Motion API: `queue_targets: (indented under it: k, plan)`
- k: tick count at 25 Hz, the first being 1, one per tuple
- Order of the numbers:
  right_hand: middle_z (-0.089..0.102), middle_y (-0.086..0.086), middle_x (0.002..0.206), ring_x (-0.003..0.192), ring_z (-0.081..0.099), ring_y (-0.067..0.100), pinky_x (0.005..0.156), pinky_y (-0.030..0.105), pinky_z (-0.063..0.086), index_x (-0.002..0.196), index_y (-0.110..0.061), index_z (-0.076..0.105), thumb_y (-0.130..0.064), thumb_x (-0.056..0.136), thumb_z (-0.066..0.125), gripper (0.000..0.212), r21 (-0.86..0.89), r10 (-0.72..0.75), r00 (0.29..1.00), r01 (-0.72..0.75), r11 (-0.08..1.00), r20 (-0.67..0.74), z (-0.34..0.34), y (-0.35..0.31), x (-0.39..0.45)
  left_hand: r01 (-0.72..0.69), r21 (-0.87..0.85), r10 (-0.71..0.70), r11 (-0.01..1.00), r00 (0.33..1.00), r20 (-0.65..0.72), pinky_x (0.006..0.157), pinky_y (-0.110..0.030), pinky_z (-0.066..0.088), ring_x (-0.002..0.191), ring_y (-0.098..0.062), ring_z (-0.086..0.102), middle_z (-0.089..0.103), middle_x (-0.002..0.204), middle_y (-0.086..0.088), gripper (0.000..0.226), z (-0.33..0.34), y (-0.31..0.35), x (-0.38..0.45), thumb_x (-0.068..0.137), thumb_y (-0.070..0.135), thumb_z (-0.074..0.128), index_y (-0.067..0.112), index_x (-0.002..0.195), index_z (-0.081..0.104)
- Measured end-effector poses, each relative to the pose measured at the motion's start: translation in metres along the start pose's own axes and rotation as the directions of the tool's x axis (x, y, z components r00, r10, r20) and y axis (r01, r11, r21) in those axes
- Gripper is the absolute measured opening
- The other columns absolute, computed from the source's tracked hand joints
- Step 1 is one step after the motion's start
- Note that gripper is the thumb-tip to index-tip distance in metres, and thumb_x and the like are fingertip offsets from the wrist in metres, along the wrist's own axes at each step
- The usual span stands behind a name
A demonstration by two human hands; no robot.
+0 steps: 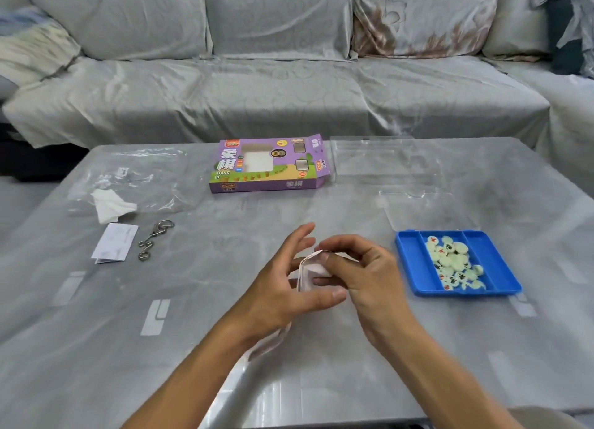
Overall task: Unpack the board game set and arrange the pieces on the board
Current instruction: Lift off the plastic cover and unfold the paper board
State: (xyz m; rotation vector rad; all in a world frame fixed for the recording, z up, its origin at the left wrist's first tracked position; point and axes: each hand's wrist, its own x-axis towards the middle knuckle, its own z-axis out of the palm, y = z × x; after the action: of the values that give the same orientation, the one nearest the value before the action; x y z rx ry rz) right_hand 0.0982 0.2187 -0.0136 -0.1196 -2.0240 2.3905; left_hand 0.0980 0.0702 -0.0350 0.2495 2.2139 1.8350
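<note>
A folded pale paper board [307, 271] is held just above the middle of the grey table [225, 300]. My left hand [289, 287] holds it from the left, thumb under its lower edge. My right hand [360, 268] pinches its upper fold from the right. Both hands hide most of the paper. To the right lies a blue tray [418, 264] with several round pale game pieces [453, 261] heaped in its middle compartment. The purple game box [268, 165] lies at the table's far side, its right flap open.
A clear plastic lid [382, 158] and another clear cover [424, 210] lie beyond the tray. At the left are a clear bag [135, 178], a white tissue [111, 205], a folded leaflet [114, 244] and a metal wire puzzle [156, 239]. A grey sofa [289, 75] stands behind.
</note>
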Motion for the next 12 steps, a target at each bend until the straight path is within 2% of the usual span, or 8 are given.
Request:
queue_targets:
  k: [3, 6, 9, 12]
  plan:
    - [0.071, 0.002, 0.082, 0.074, 0.071, 0.022, 0.066, 0.032, 0.059, 0.087, -0.009, 0.07, 0.006, 0.083, 0.067, 0.016, -0.024, -0.053, 0.997, 0.052, 0.998, -0.051, -0.006, 0.002, 0.004, 0.133, -0.188, -0.141, 0.973, 0.99, -0.031, 0.093, -0.033, 0.053, 0.108, -0.013, 0.064, 0.061, 0.127, 0.007, 0.063, 0.002, 0.005, 0.005, 0.069, 0.034, 0.082, 0.041, 0.126, 0.055]
    - [0.069, 0.002, 0.089, 0.078, 0.068, 0.021, 0.065, 0.03, 0.057, 0.093, -0.011, 0.069, 0.006, 0.083, 0.066, 0.02, 0.076, -0.053, 0.994, 0.06, 0.995, -0.092, -0.02, -0.004, 0.017, 0.229, -0.291, -0.192, 0.929, 0.97, 0.152, 0.085, -0.036, 0.052, 0.1, -0.023, 0.068, 0.07, 0.113, -0.006, 0.038, 0.0, 0.012, 0.006, 0.082, 0.029, 0.074, 0.025, 0.118, 0.064]
    - [0.066, 0.005, 0.094, 0.076, 0.065, 0.016, 0.063, 0.026, 0.055, 0.096, -0.012, 0.067, 0.011, 0.082, 0.061, 0.027, 0.238, -0.009, 1.0, 0.015, 0.971, -0.028, -0.027, -0.006, 0.024, 0.254, -0.24, -0.211, 0.937, 0.959, 0.19, 0.087, -0.037, 0.05, 0.1, -0.021, 0.067, 0.07, 0.112, -0.004, 0.037, 0.001, 0.012, 0.005, 0.085, 0.043, 0.067, 0.028, 0.119, 0.064]
    - [0.064, 0.005, 0.096, 0.071, 0.062, 0.015, 0.064, 0.026, 0.055, 0.098, -0.011, 0.066, 0.007, 0.077, 0.062, 0.028, 0.358, 0.022, 0.998, -0.039, 0.933, 0.053, -0.03, -0.008, 0.023, 0.25, -0.224, -0.213, 0.942, 0.961, 0.175, 0.098, -0.047, 0.047, 0.104, -0.021, 0.067, 0.07, 0.112, -0.002, 0.043, 0.006, 0.008, 0.004, 0.082, 0.04, 0.068, 0.029, 0.123, 0.061]
